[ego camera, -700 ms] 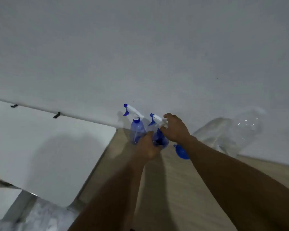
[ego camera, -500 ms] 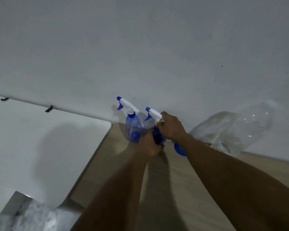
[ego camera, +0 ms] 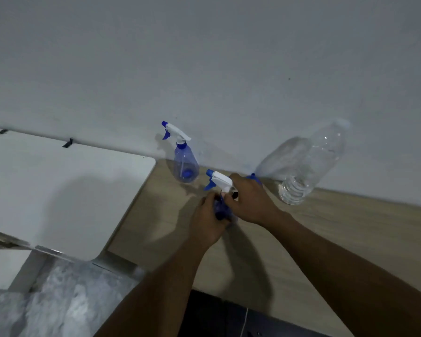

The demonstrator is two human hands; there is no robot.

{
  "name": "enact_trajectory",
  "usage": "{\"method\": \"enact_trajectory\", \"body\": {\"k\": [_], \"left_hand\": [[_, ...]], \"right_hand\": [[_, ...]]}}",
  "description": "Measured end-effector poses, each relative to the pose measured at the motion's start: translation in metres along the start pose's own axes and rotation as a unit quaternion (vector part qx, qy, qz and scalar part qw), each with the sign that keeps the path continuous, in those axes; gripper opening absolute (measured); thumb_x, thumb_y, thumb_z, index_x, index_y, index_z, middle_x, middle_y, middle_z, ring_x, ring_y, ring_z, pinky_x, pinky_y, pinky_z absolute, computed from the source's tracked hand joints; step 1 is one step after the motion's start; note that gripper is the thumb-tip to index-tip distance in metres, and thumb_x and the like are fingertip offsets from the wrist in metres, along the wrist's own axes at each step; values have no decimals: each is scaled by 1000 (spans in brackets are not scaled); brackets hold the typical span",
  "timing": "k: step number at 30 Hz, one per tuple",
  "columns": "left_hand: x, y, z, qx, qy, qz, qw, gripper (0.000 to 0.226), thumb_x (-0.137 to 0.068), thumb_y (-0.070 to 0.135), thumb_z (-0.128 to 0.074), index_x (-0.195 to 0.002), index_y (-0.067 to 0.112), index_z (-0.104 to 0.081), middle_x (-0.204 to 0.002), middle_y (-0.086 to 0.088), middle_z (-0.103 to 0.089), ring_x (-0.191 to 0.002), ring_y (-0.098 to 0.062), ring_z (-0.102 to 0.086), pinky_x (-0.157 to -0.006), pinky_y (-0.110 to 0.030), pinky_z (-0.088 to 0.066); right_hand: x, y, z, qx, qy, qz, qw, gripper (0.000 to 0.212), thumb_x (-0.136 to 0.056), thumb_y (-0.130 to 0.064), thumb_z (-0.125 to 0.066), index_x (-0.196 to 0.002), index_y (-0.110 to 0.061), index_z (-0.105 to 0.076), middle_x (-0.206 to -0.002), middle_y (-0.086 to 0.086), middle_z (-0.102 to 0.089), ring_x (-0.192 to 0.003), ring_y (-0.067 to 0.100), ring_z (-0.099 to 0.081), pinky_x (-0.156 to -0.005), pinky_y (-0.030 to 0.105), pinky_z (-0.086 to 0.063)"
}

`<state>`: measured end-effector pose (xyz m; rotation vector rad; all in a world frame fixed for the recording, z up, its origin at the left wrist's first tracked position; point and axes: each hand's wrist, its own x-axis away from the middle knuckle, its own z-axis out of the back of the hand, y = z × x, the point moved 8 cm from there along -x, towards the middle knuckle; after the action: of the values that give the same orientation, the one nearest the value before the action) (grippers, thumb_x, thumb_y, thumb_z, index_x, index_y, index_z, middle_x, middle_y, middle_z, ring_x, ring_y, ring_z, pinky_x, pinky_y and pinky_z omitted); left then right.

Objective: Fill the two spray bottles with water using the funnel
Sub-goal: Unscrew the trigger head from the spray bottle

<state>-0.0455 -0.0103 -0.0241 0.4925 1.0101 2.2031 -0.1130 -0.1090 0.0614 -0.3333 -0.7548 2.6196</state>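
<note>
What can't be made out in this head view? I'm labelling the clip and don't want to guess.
- Funnel: only a blue sliver shows behind the right hand.
- Held spray bottle: its body is mostly covered by the left hand, so its fill level is unreadable.
- Its neck joint: fingers hide whether the sprayer head is unscrewed.
- Clear water bottle: its cap blurs into the wall.

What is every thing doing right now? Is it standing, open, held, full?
Near spray bottle: held, pulled forward from the wall, spray top on.
Left hand: wrapped around that bottle's body.
Right hand: gripping its white spray top.
Far spray bottle: standing by the wall, untouched, top on, looks empty.
Big clear bottle: standing, capped, water level unclear.
Blue funnel: mostly hidden behind the right hand.
</note>
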Motion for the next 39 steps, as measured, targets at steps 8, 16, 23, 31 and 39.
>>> {"method": "enact_trajectory", "body": {"k": [8, 16, 23, 31, 39], "left_hand": [[62, -17, -62, -17, -71, 7, 997, 59, -77, 21, -74, -131, 16, -52, -128, -5, -59, -116, -22, -58, -98, -33, -47], [64, -19, -55, -14, -54, -48, 997, 40, -84, 28, -74, -120, 18, -60, -115, -1, -66, -104, -17, -60, -92, -30, -46], [63, -26, -57, -43, -59, -21, 997, 47, -82, 25, -75, -126, 18, -57, -119, 1, -64, -108, -16, -59, -92, -26, -43], [62, -22, -56, -37, -59, -42, 997, 48, -75, 29, -76, -118, 20, -58, -114, 0, -65, -104, -19, -60, -92, -35, -49], [60, -23, -56, -19, -58, -40, 997, 50, -77, 35, -77, -120, 20, -58, -116, 1, -64, -106, -18, -60, -91, -32, -47]], "right_hand": [[81, 20, -22, 89, 28, -78, 993, 43, -88, -52, -64, -105, -15, -49, -94, -1, -51, -76, 16, -46, -63, 31, -38], [85, 16, -33, -8, -34, -53, 998, 35, -89, -19, -65, -116, -13, -43, -107, 6, -52, -88, 23, -53, -74, 39, -45], [82, 14, -28, 179, -22, -34, 983, 44, -92, -48, -57, -122, -20, -43, -101, 1, -63, -90, 23, -59, -85, 40, -41], [82, 17, -28, 157, -24, -17, 987, 52, -89, -43, -64, -132, -23, -42, -106, -2, -62, -95, 21, -59, -84, 36, -37], [81, 17, -32, 6, -57, -20, 998, 55, -85, -22, -68, -134, -26, -44, -109, 0, -64, -96, 23, -60, -83, 42, -50]]}}
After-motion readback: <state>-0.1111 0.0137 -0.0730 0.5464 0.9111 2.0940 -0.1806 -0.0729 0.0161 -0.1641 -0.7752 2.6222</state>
